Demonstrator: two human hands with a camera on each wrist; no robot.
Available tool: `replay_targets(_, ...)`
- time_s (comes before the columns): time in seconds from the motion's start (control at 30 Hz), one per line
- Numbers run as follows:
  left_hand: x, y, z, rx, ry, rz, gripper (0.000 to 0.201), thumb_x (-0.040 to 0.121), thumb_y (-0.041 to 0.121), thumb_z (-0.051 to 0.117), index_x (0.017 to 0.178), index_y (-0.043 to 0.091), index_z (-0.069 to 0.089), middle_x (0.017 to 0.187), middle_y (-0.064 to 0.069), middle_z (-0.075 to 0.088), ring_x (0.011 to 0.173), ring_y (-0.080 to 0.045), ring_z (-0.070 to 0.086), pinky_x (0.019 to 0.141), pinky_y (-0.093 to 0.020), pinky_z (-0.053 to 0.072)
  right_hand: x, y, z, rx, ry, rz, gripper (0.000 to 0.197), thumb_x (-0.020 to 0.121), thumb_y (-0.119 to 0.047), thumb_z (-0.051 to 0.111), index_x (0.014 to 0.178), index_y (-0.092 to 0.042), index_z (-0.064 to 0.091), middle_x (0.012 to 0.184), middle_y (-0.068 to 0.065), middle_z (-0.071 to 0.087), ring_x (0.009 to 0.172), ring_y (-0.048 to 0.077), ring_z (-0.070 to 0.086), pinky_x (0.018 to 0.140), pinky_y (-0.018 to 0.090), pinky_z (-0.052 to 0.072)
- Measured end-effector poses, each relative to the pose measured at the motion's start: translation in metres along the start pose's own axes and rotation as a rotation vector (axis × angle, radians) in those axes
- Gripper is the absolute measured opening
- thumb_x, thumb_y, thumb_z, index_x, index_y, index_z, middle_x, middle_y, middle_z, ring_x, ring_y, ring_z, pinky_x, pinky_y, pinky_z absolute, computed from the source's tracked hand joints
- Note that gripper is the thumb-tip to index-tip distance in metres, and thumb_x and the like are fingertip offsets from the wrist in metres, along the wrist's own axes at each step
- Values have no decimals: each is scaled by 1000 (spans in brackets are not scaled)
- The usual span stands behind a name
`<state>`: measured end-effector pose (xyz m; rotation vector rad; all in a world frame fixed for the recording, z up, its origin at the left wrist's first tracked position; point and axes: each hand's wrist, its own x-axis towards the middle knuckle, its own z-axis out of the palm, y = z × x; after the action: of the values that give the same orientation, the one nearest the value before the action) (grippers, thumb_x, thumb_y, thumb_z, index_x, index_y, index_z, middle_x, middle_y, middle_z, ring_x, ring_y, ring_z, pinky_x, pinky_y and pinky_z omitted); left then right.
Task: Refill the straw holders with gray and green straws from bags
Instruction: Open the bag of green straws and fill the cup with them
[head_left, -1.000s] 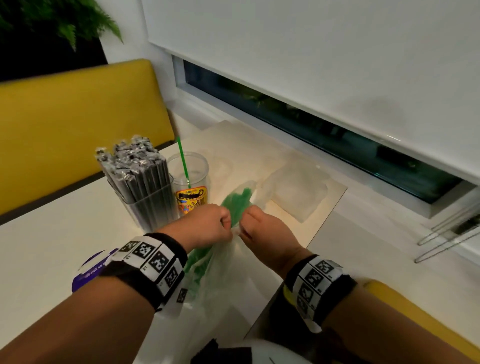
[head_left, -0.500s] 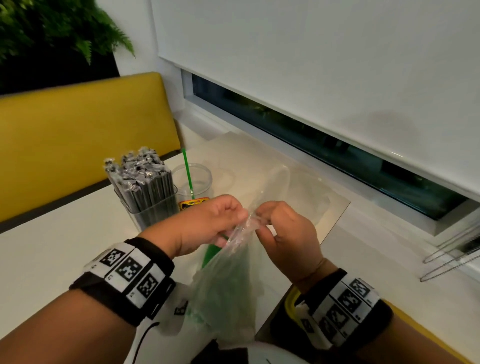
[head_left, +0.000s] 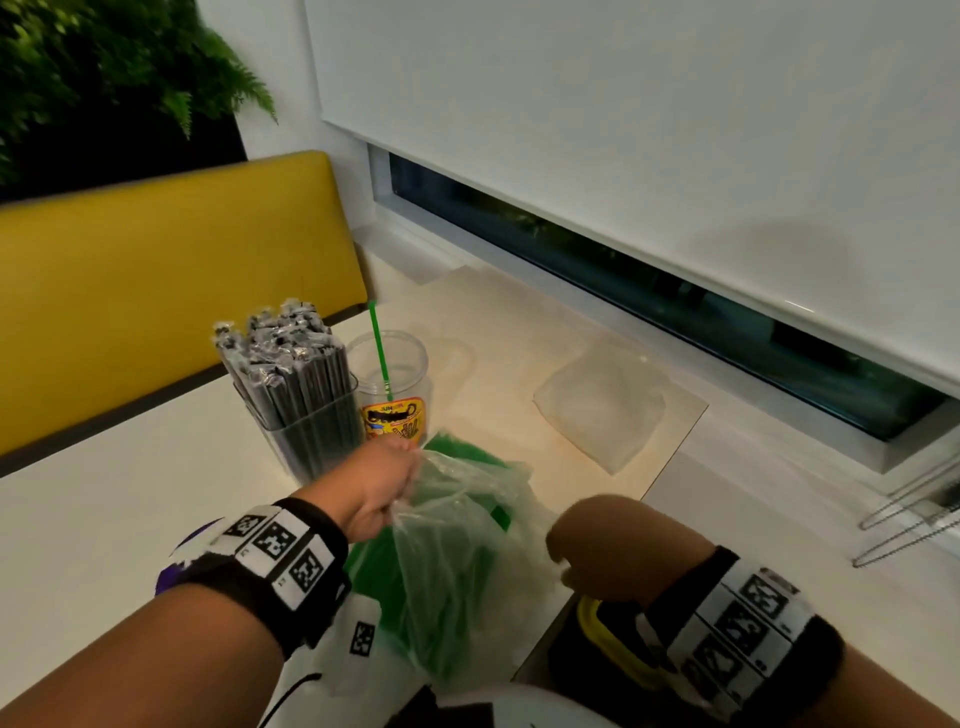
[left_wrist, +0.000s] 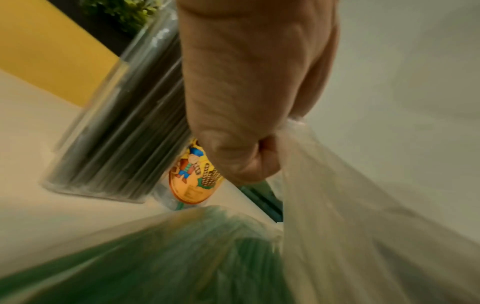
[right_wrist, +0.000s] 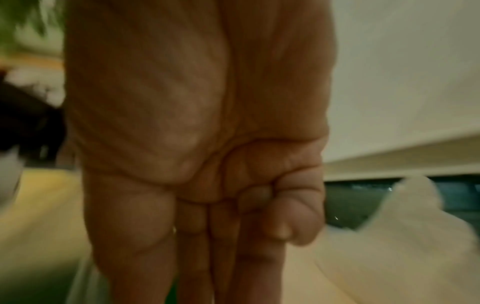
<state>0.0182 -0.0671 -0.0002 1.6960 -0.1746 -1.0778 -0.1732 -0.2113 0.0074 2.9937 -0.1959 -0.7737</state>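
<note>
A clear plastic bag (head_left: 457, 566) full of green straws (left_wrist: 182, 259) lies on the table in front of me. My left hand (head_left: 387, 480) pinches the bag's upper edge (left_wrist: 324, 185) between thumb and curled fingers. My right hand (head_left: 597, 540) is at the bag's right side, back up. In the right wrist view its fingers (right_wrist: 223, 257) run straight down out of frame, the little finger curled. Behind the bag stand a clear holder packed with gray wrapped straws (head_left: 301, 395) and a clear cup (head_left: 400, 374) holding one green straw (head_left: 378, 345).
A flat empty plastic bag (head_left: 602, 410) lies on the table's far right corner. A yellow bench back (head_left: 166, 291) runs behind the table, and a window ledge (head_left: 779, 467) with wire racks (head_left: 909, 514) lies to the right. A purple object (head_left: 169, 579) peeks out under my left wrist.
Both hands were pinching the bag's mouth close together. Now my right hand has let go and dropped to the bag's right side, while my left still holds the edge, lower and nearer the cup.
</note>
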Motion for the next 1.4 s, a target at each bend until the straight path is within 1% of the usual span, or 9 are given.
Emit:
replay_targets(0.2, -15, 29, 30, -34, -106, 163, 14, 92, 0, 52, 86, 12, 56, 60, -5, 51, 36, -11, 45, 38, -17, 36, 32, -21, -51, 171, 773, -451, 22, 74, -6, 49, 77, -11, 70, 75, 7, 67, 71, 22, 61, 65, 31, 48)
replay_targets(0.3, -15, 40, 22, -57, -102, 212, 28, 83, -7, 55, 101, 14, 57, 71, -9, 55, 39, -12, 47, 39, -18, 37, 53, -14, -35, -27, 969, -289, 5, 74, -7, 66, 76, -12, 65, 85, 8, 62, 84, 23, 55, 98, 43, 40)
replay_targets(0.5, -1, 9, 7, 205, -173, 171, 63, 55, 1, 77, 111, 22, 55, 105, -19, 68, 82, -37, 66, 72, -49, 55, 65, -8, -6, 93, 962, -23, 13, 76, -21, 70, 87, -16, 69, 127, 19, 53, 119, 39, 46, 103, 55, 40)
replay_targets(0.67, 0, -9, -1, 1004, -118, 253, 74, 68, 29, 84, 125, 27, 37, 97, 1, 63, 84, -18, 64, 64, -30, 51, 72, 3, -11, 223, 547, -17, 27, 91, -17, 55, 118, -17, 59, 111, 10, 57, 91, 32, 62, 75, 41, 53)
replay_targets(0.83, 2, -15, -15, 1510, -98, 90, 43, 79, 21, 71, 117, 15, 54, 102, -2, 65, 85, -20, 62, 75, -33, 55, 57, 11, -9, 269, 601, 215, 32, 82, 0, 57, 111, -12, 61, 106, 6, 55, 78, 20, 57, 72, 31, 56)
replay_targets(0.93, 8, -14, -14, 1308, -101, 151, 9, 86, 13, 63, 95, 15, 67, 96, -7, 70, 82, -21, 66, 68, -28, 52, 48, 0, -6, 99, 702, 153, 24, 76, -4, 60, 98, -12, 63, 120, 14, 56, 109, 31, 53, 93, 46, 50)
replay_targets(1.13, -2, -11, 7, -252, -146, -91, 31, 85, -16, 37, 88, 4, 61, 59, -9, 52, 39, -16, 51, 36, -20, 45, 65, -20, -6, -33, 573, -146, 34, 69, -7, 69, 101, -9, 58, 133, 20, 55, 135, 39, 40, 110, 65, 10)
replay_targets(1.27, -2, -8, 10, -27, -4, 40, 17, 83, 20, 60, 96, 11, 54, 81, -8, 54, 62, -17, 56, 55, -24, 46, 76, -11, -16, 531, 463, -63, 5, 96, -14, 46, 98, -18, 49, 84, -1, 56, 80, 23, 56, 108, 55, 34)
replay_targets(1.4, 2, -12, 1, 887, 121, 286, 102, 62, 39, 83, 144, 32, 22, 122, -1, 56, 108, -24, 60, 89, -35, 51, 74, -4, -33, 981, 444, 33, 10, 98, -18, 44, 107, -21, 42, 79, 3, 59, 66, 18, 56, 58, 35, 49)
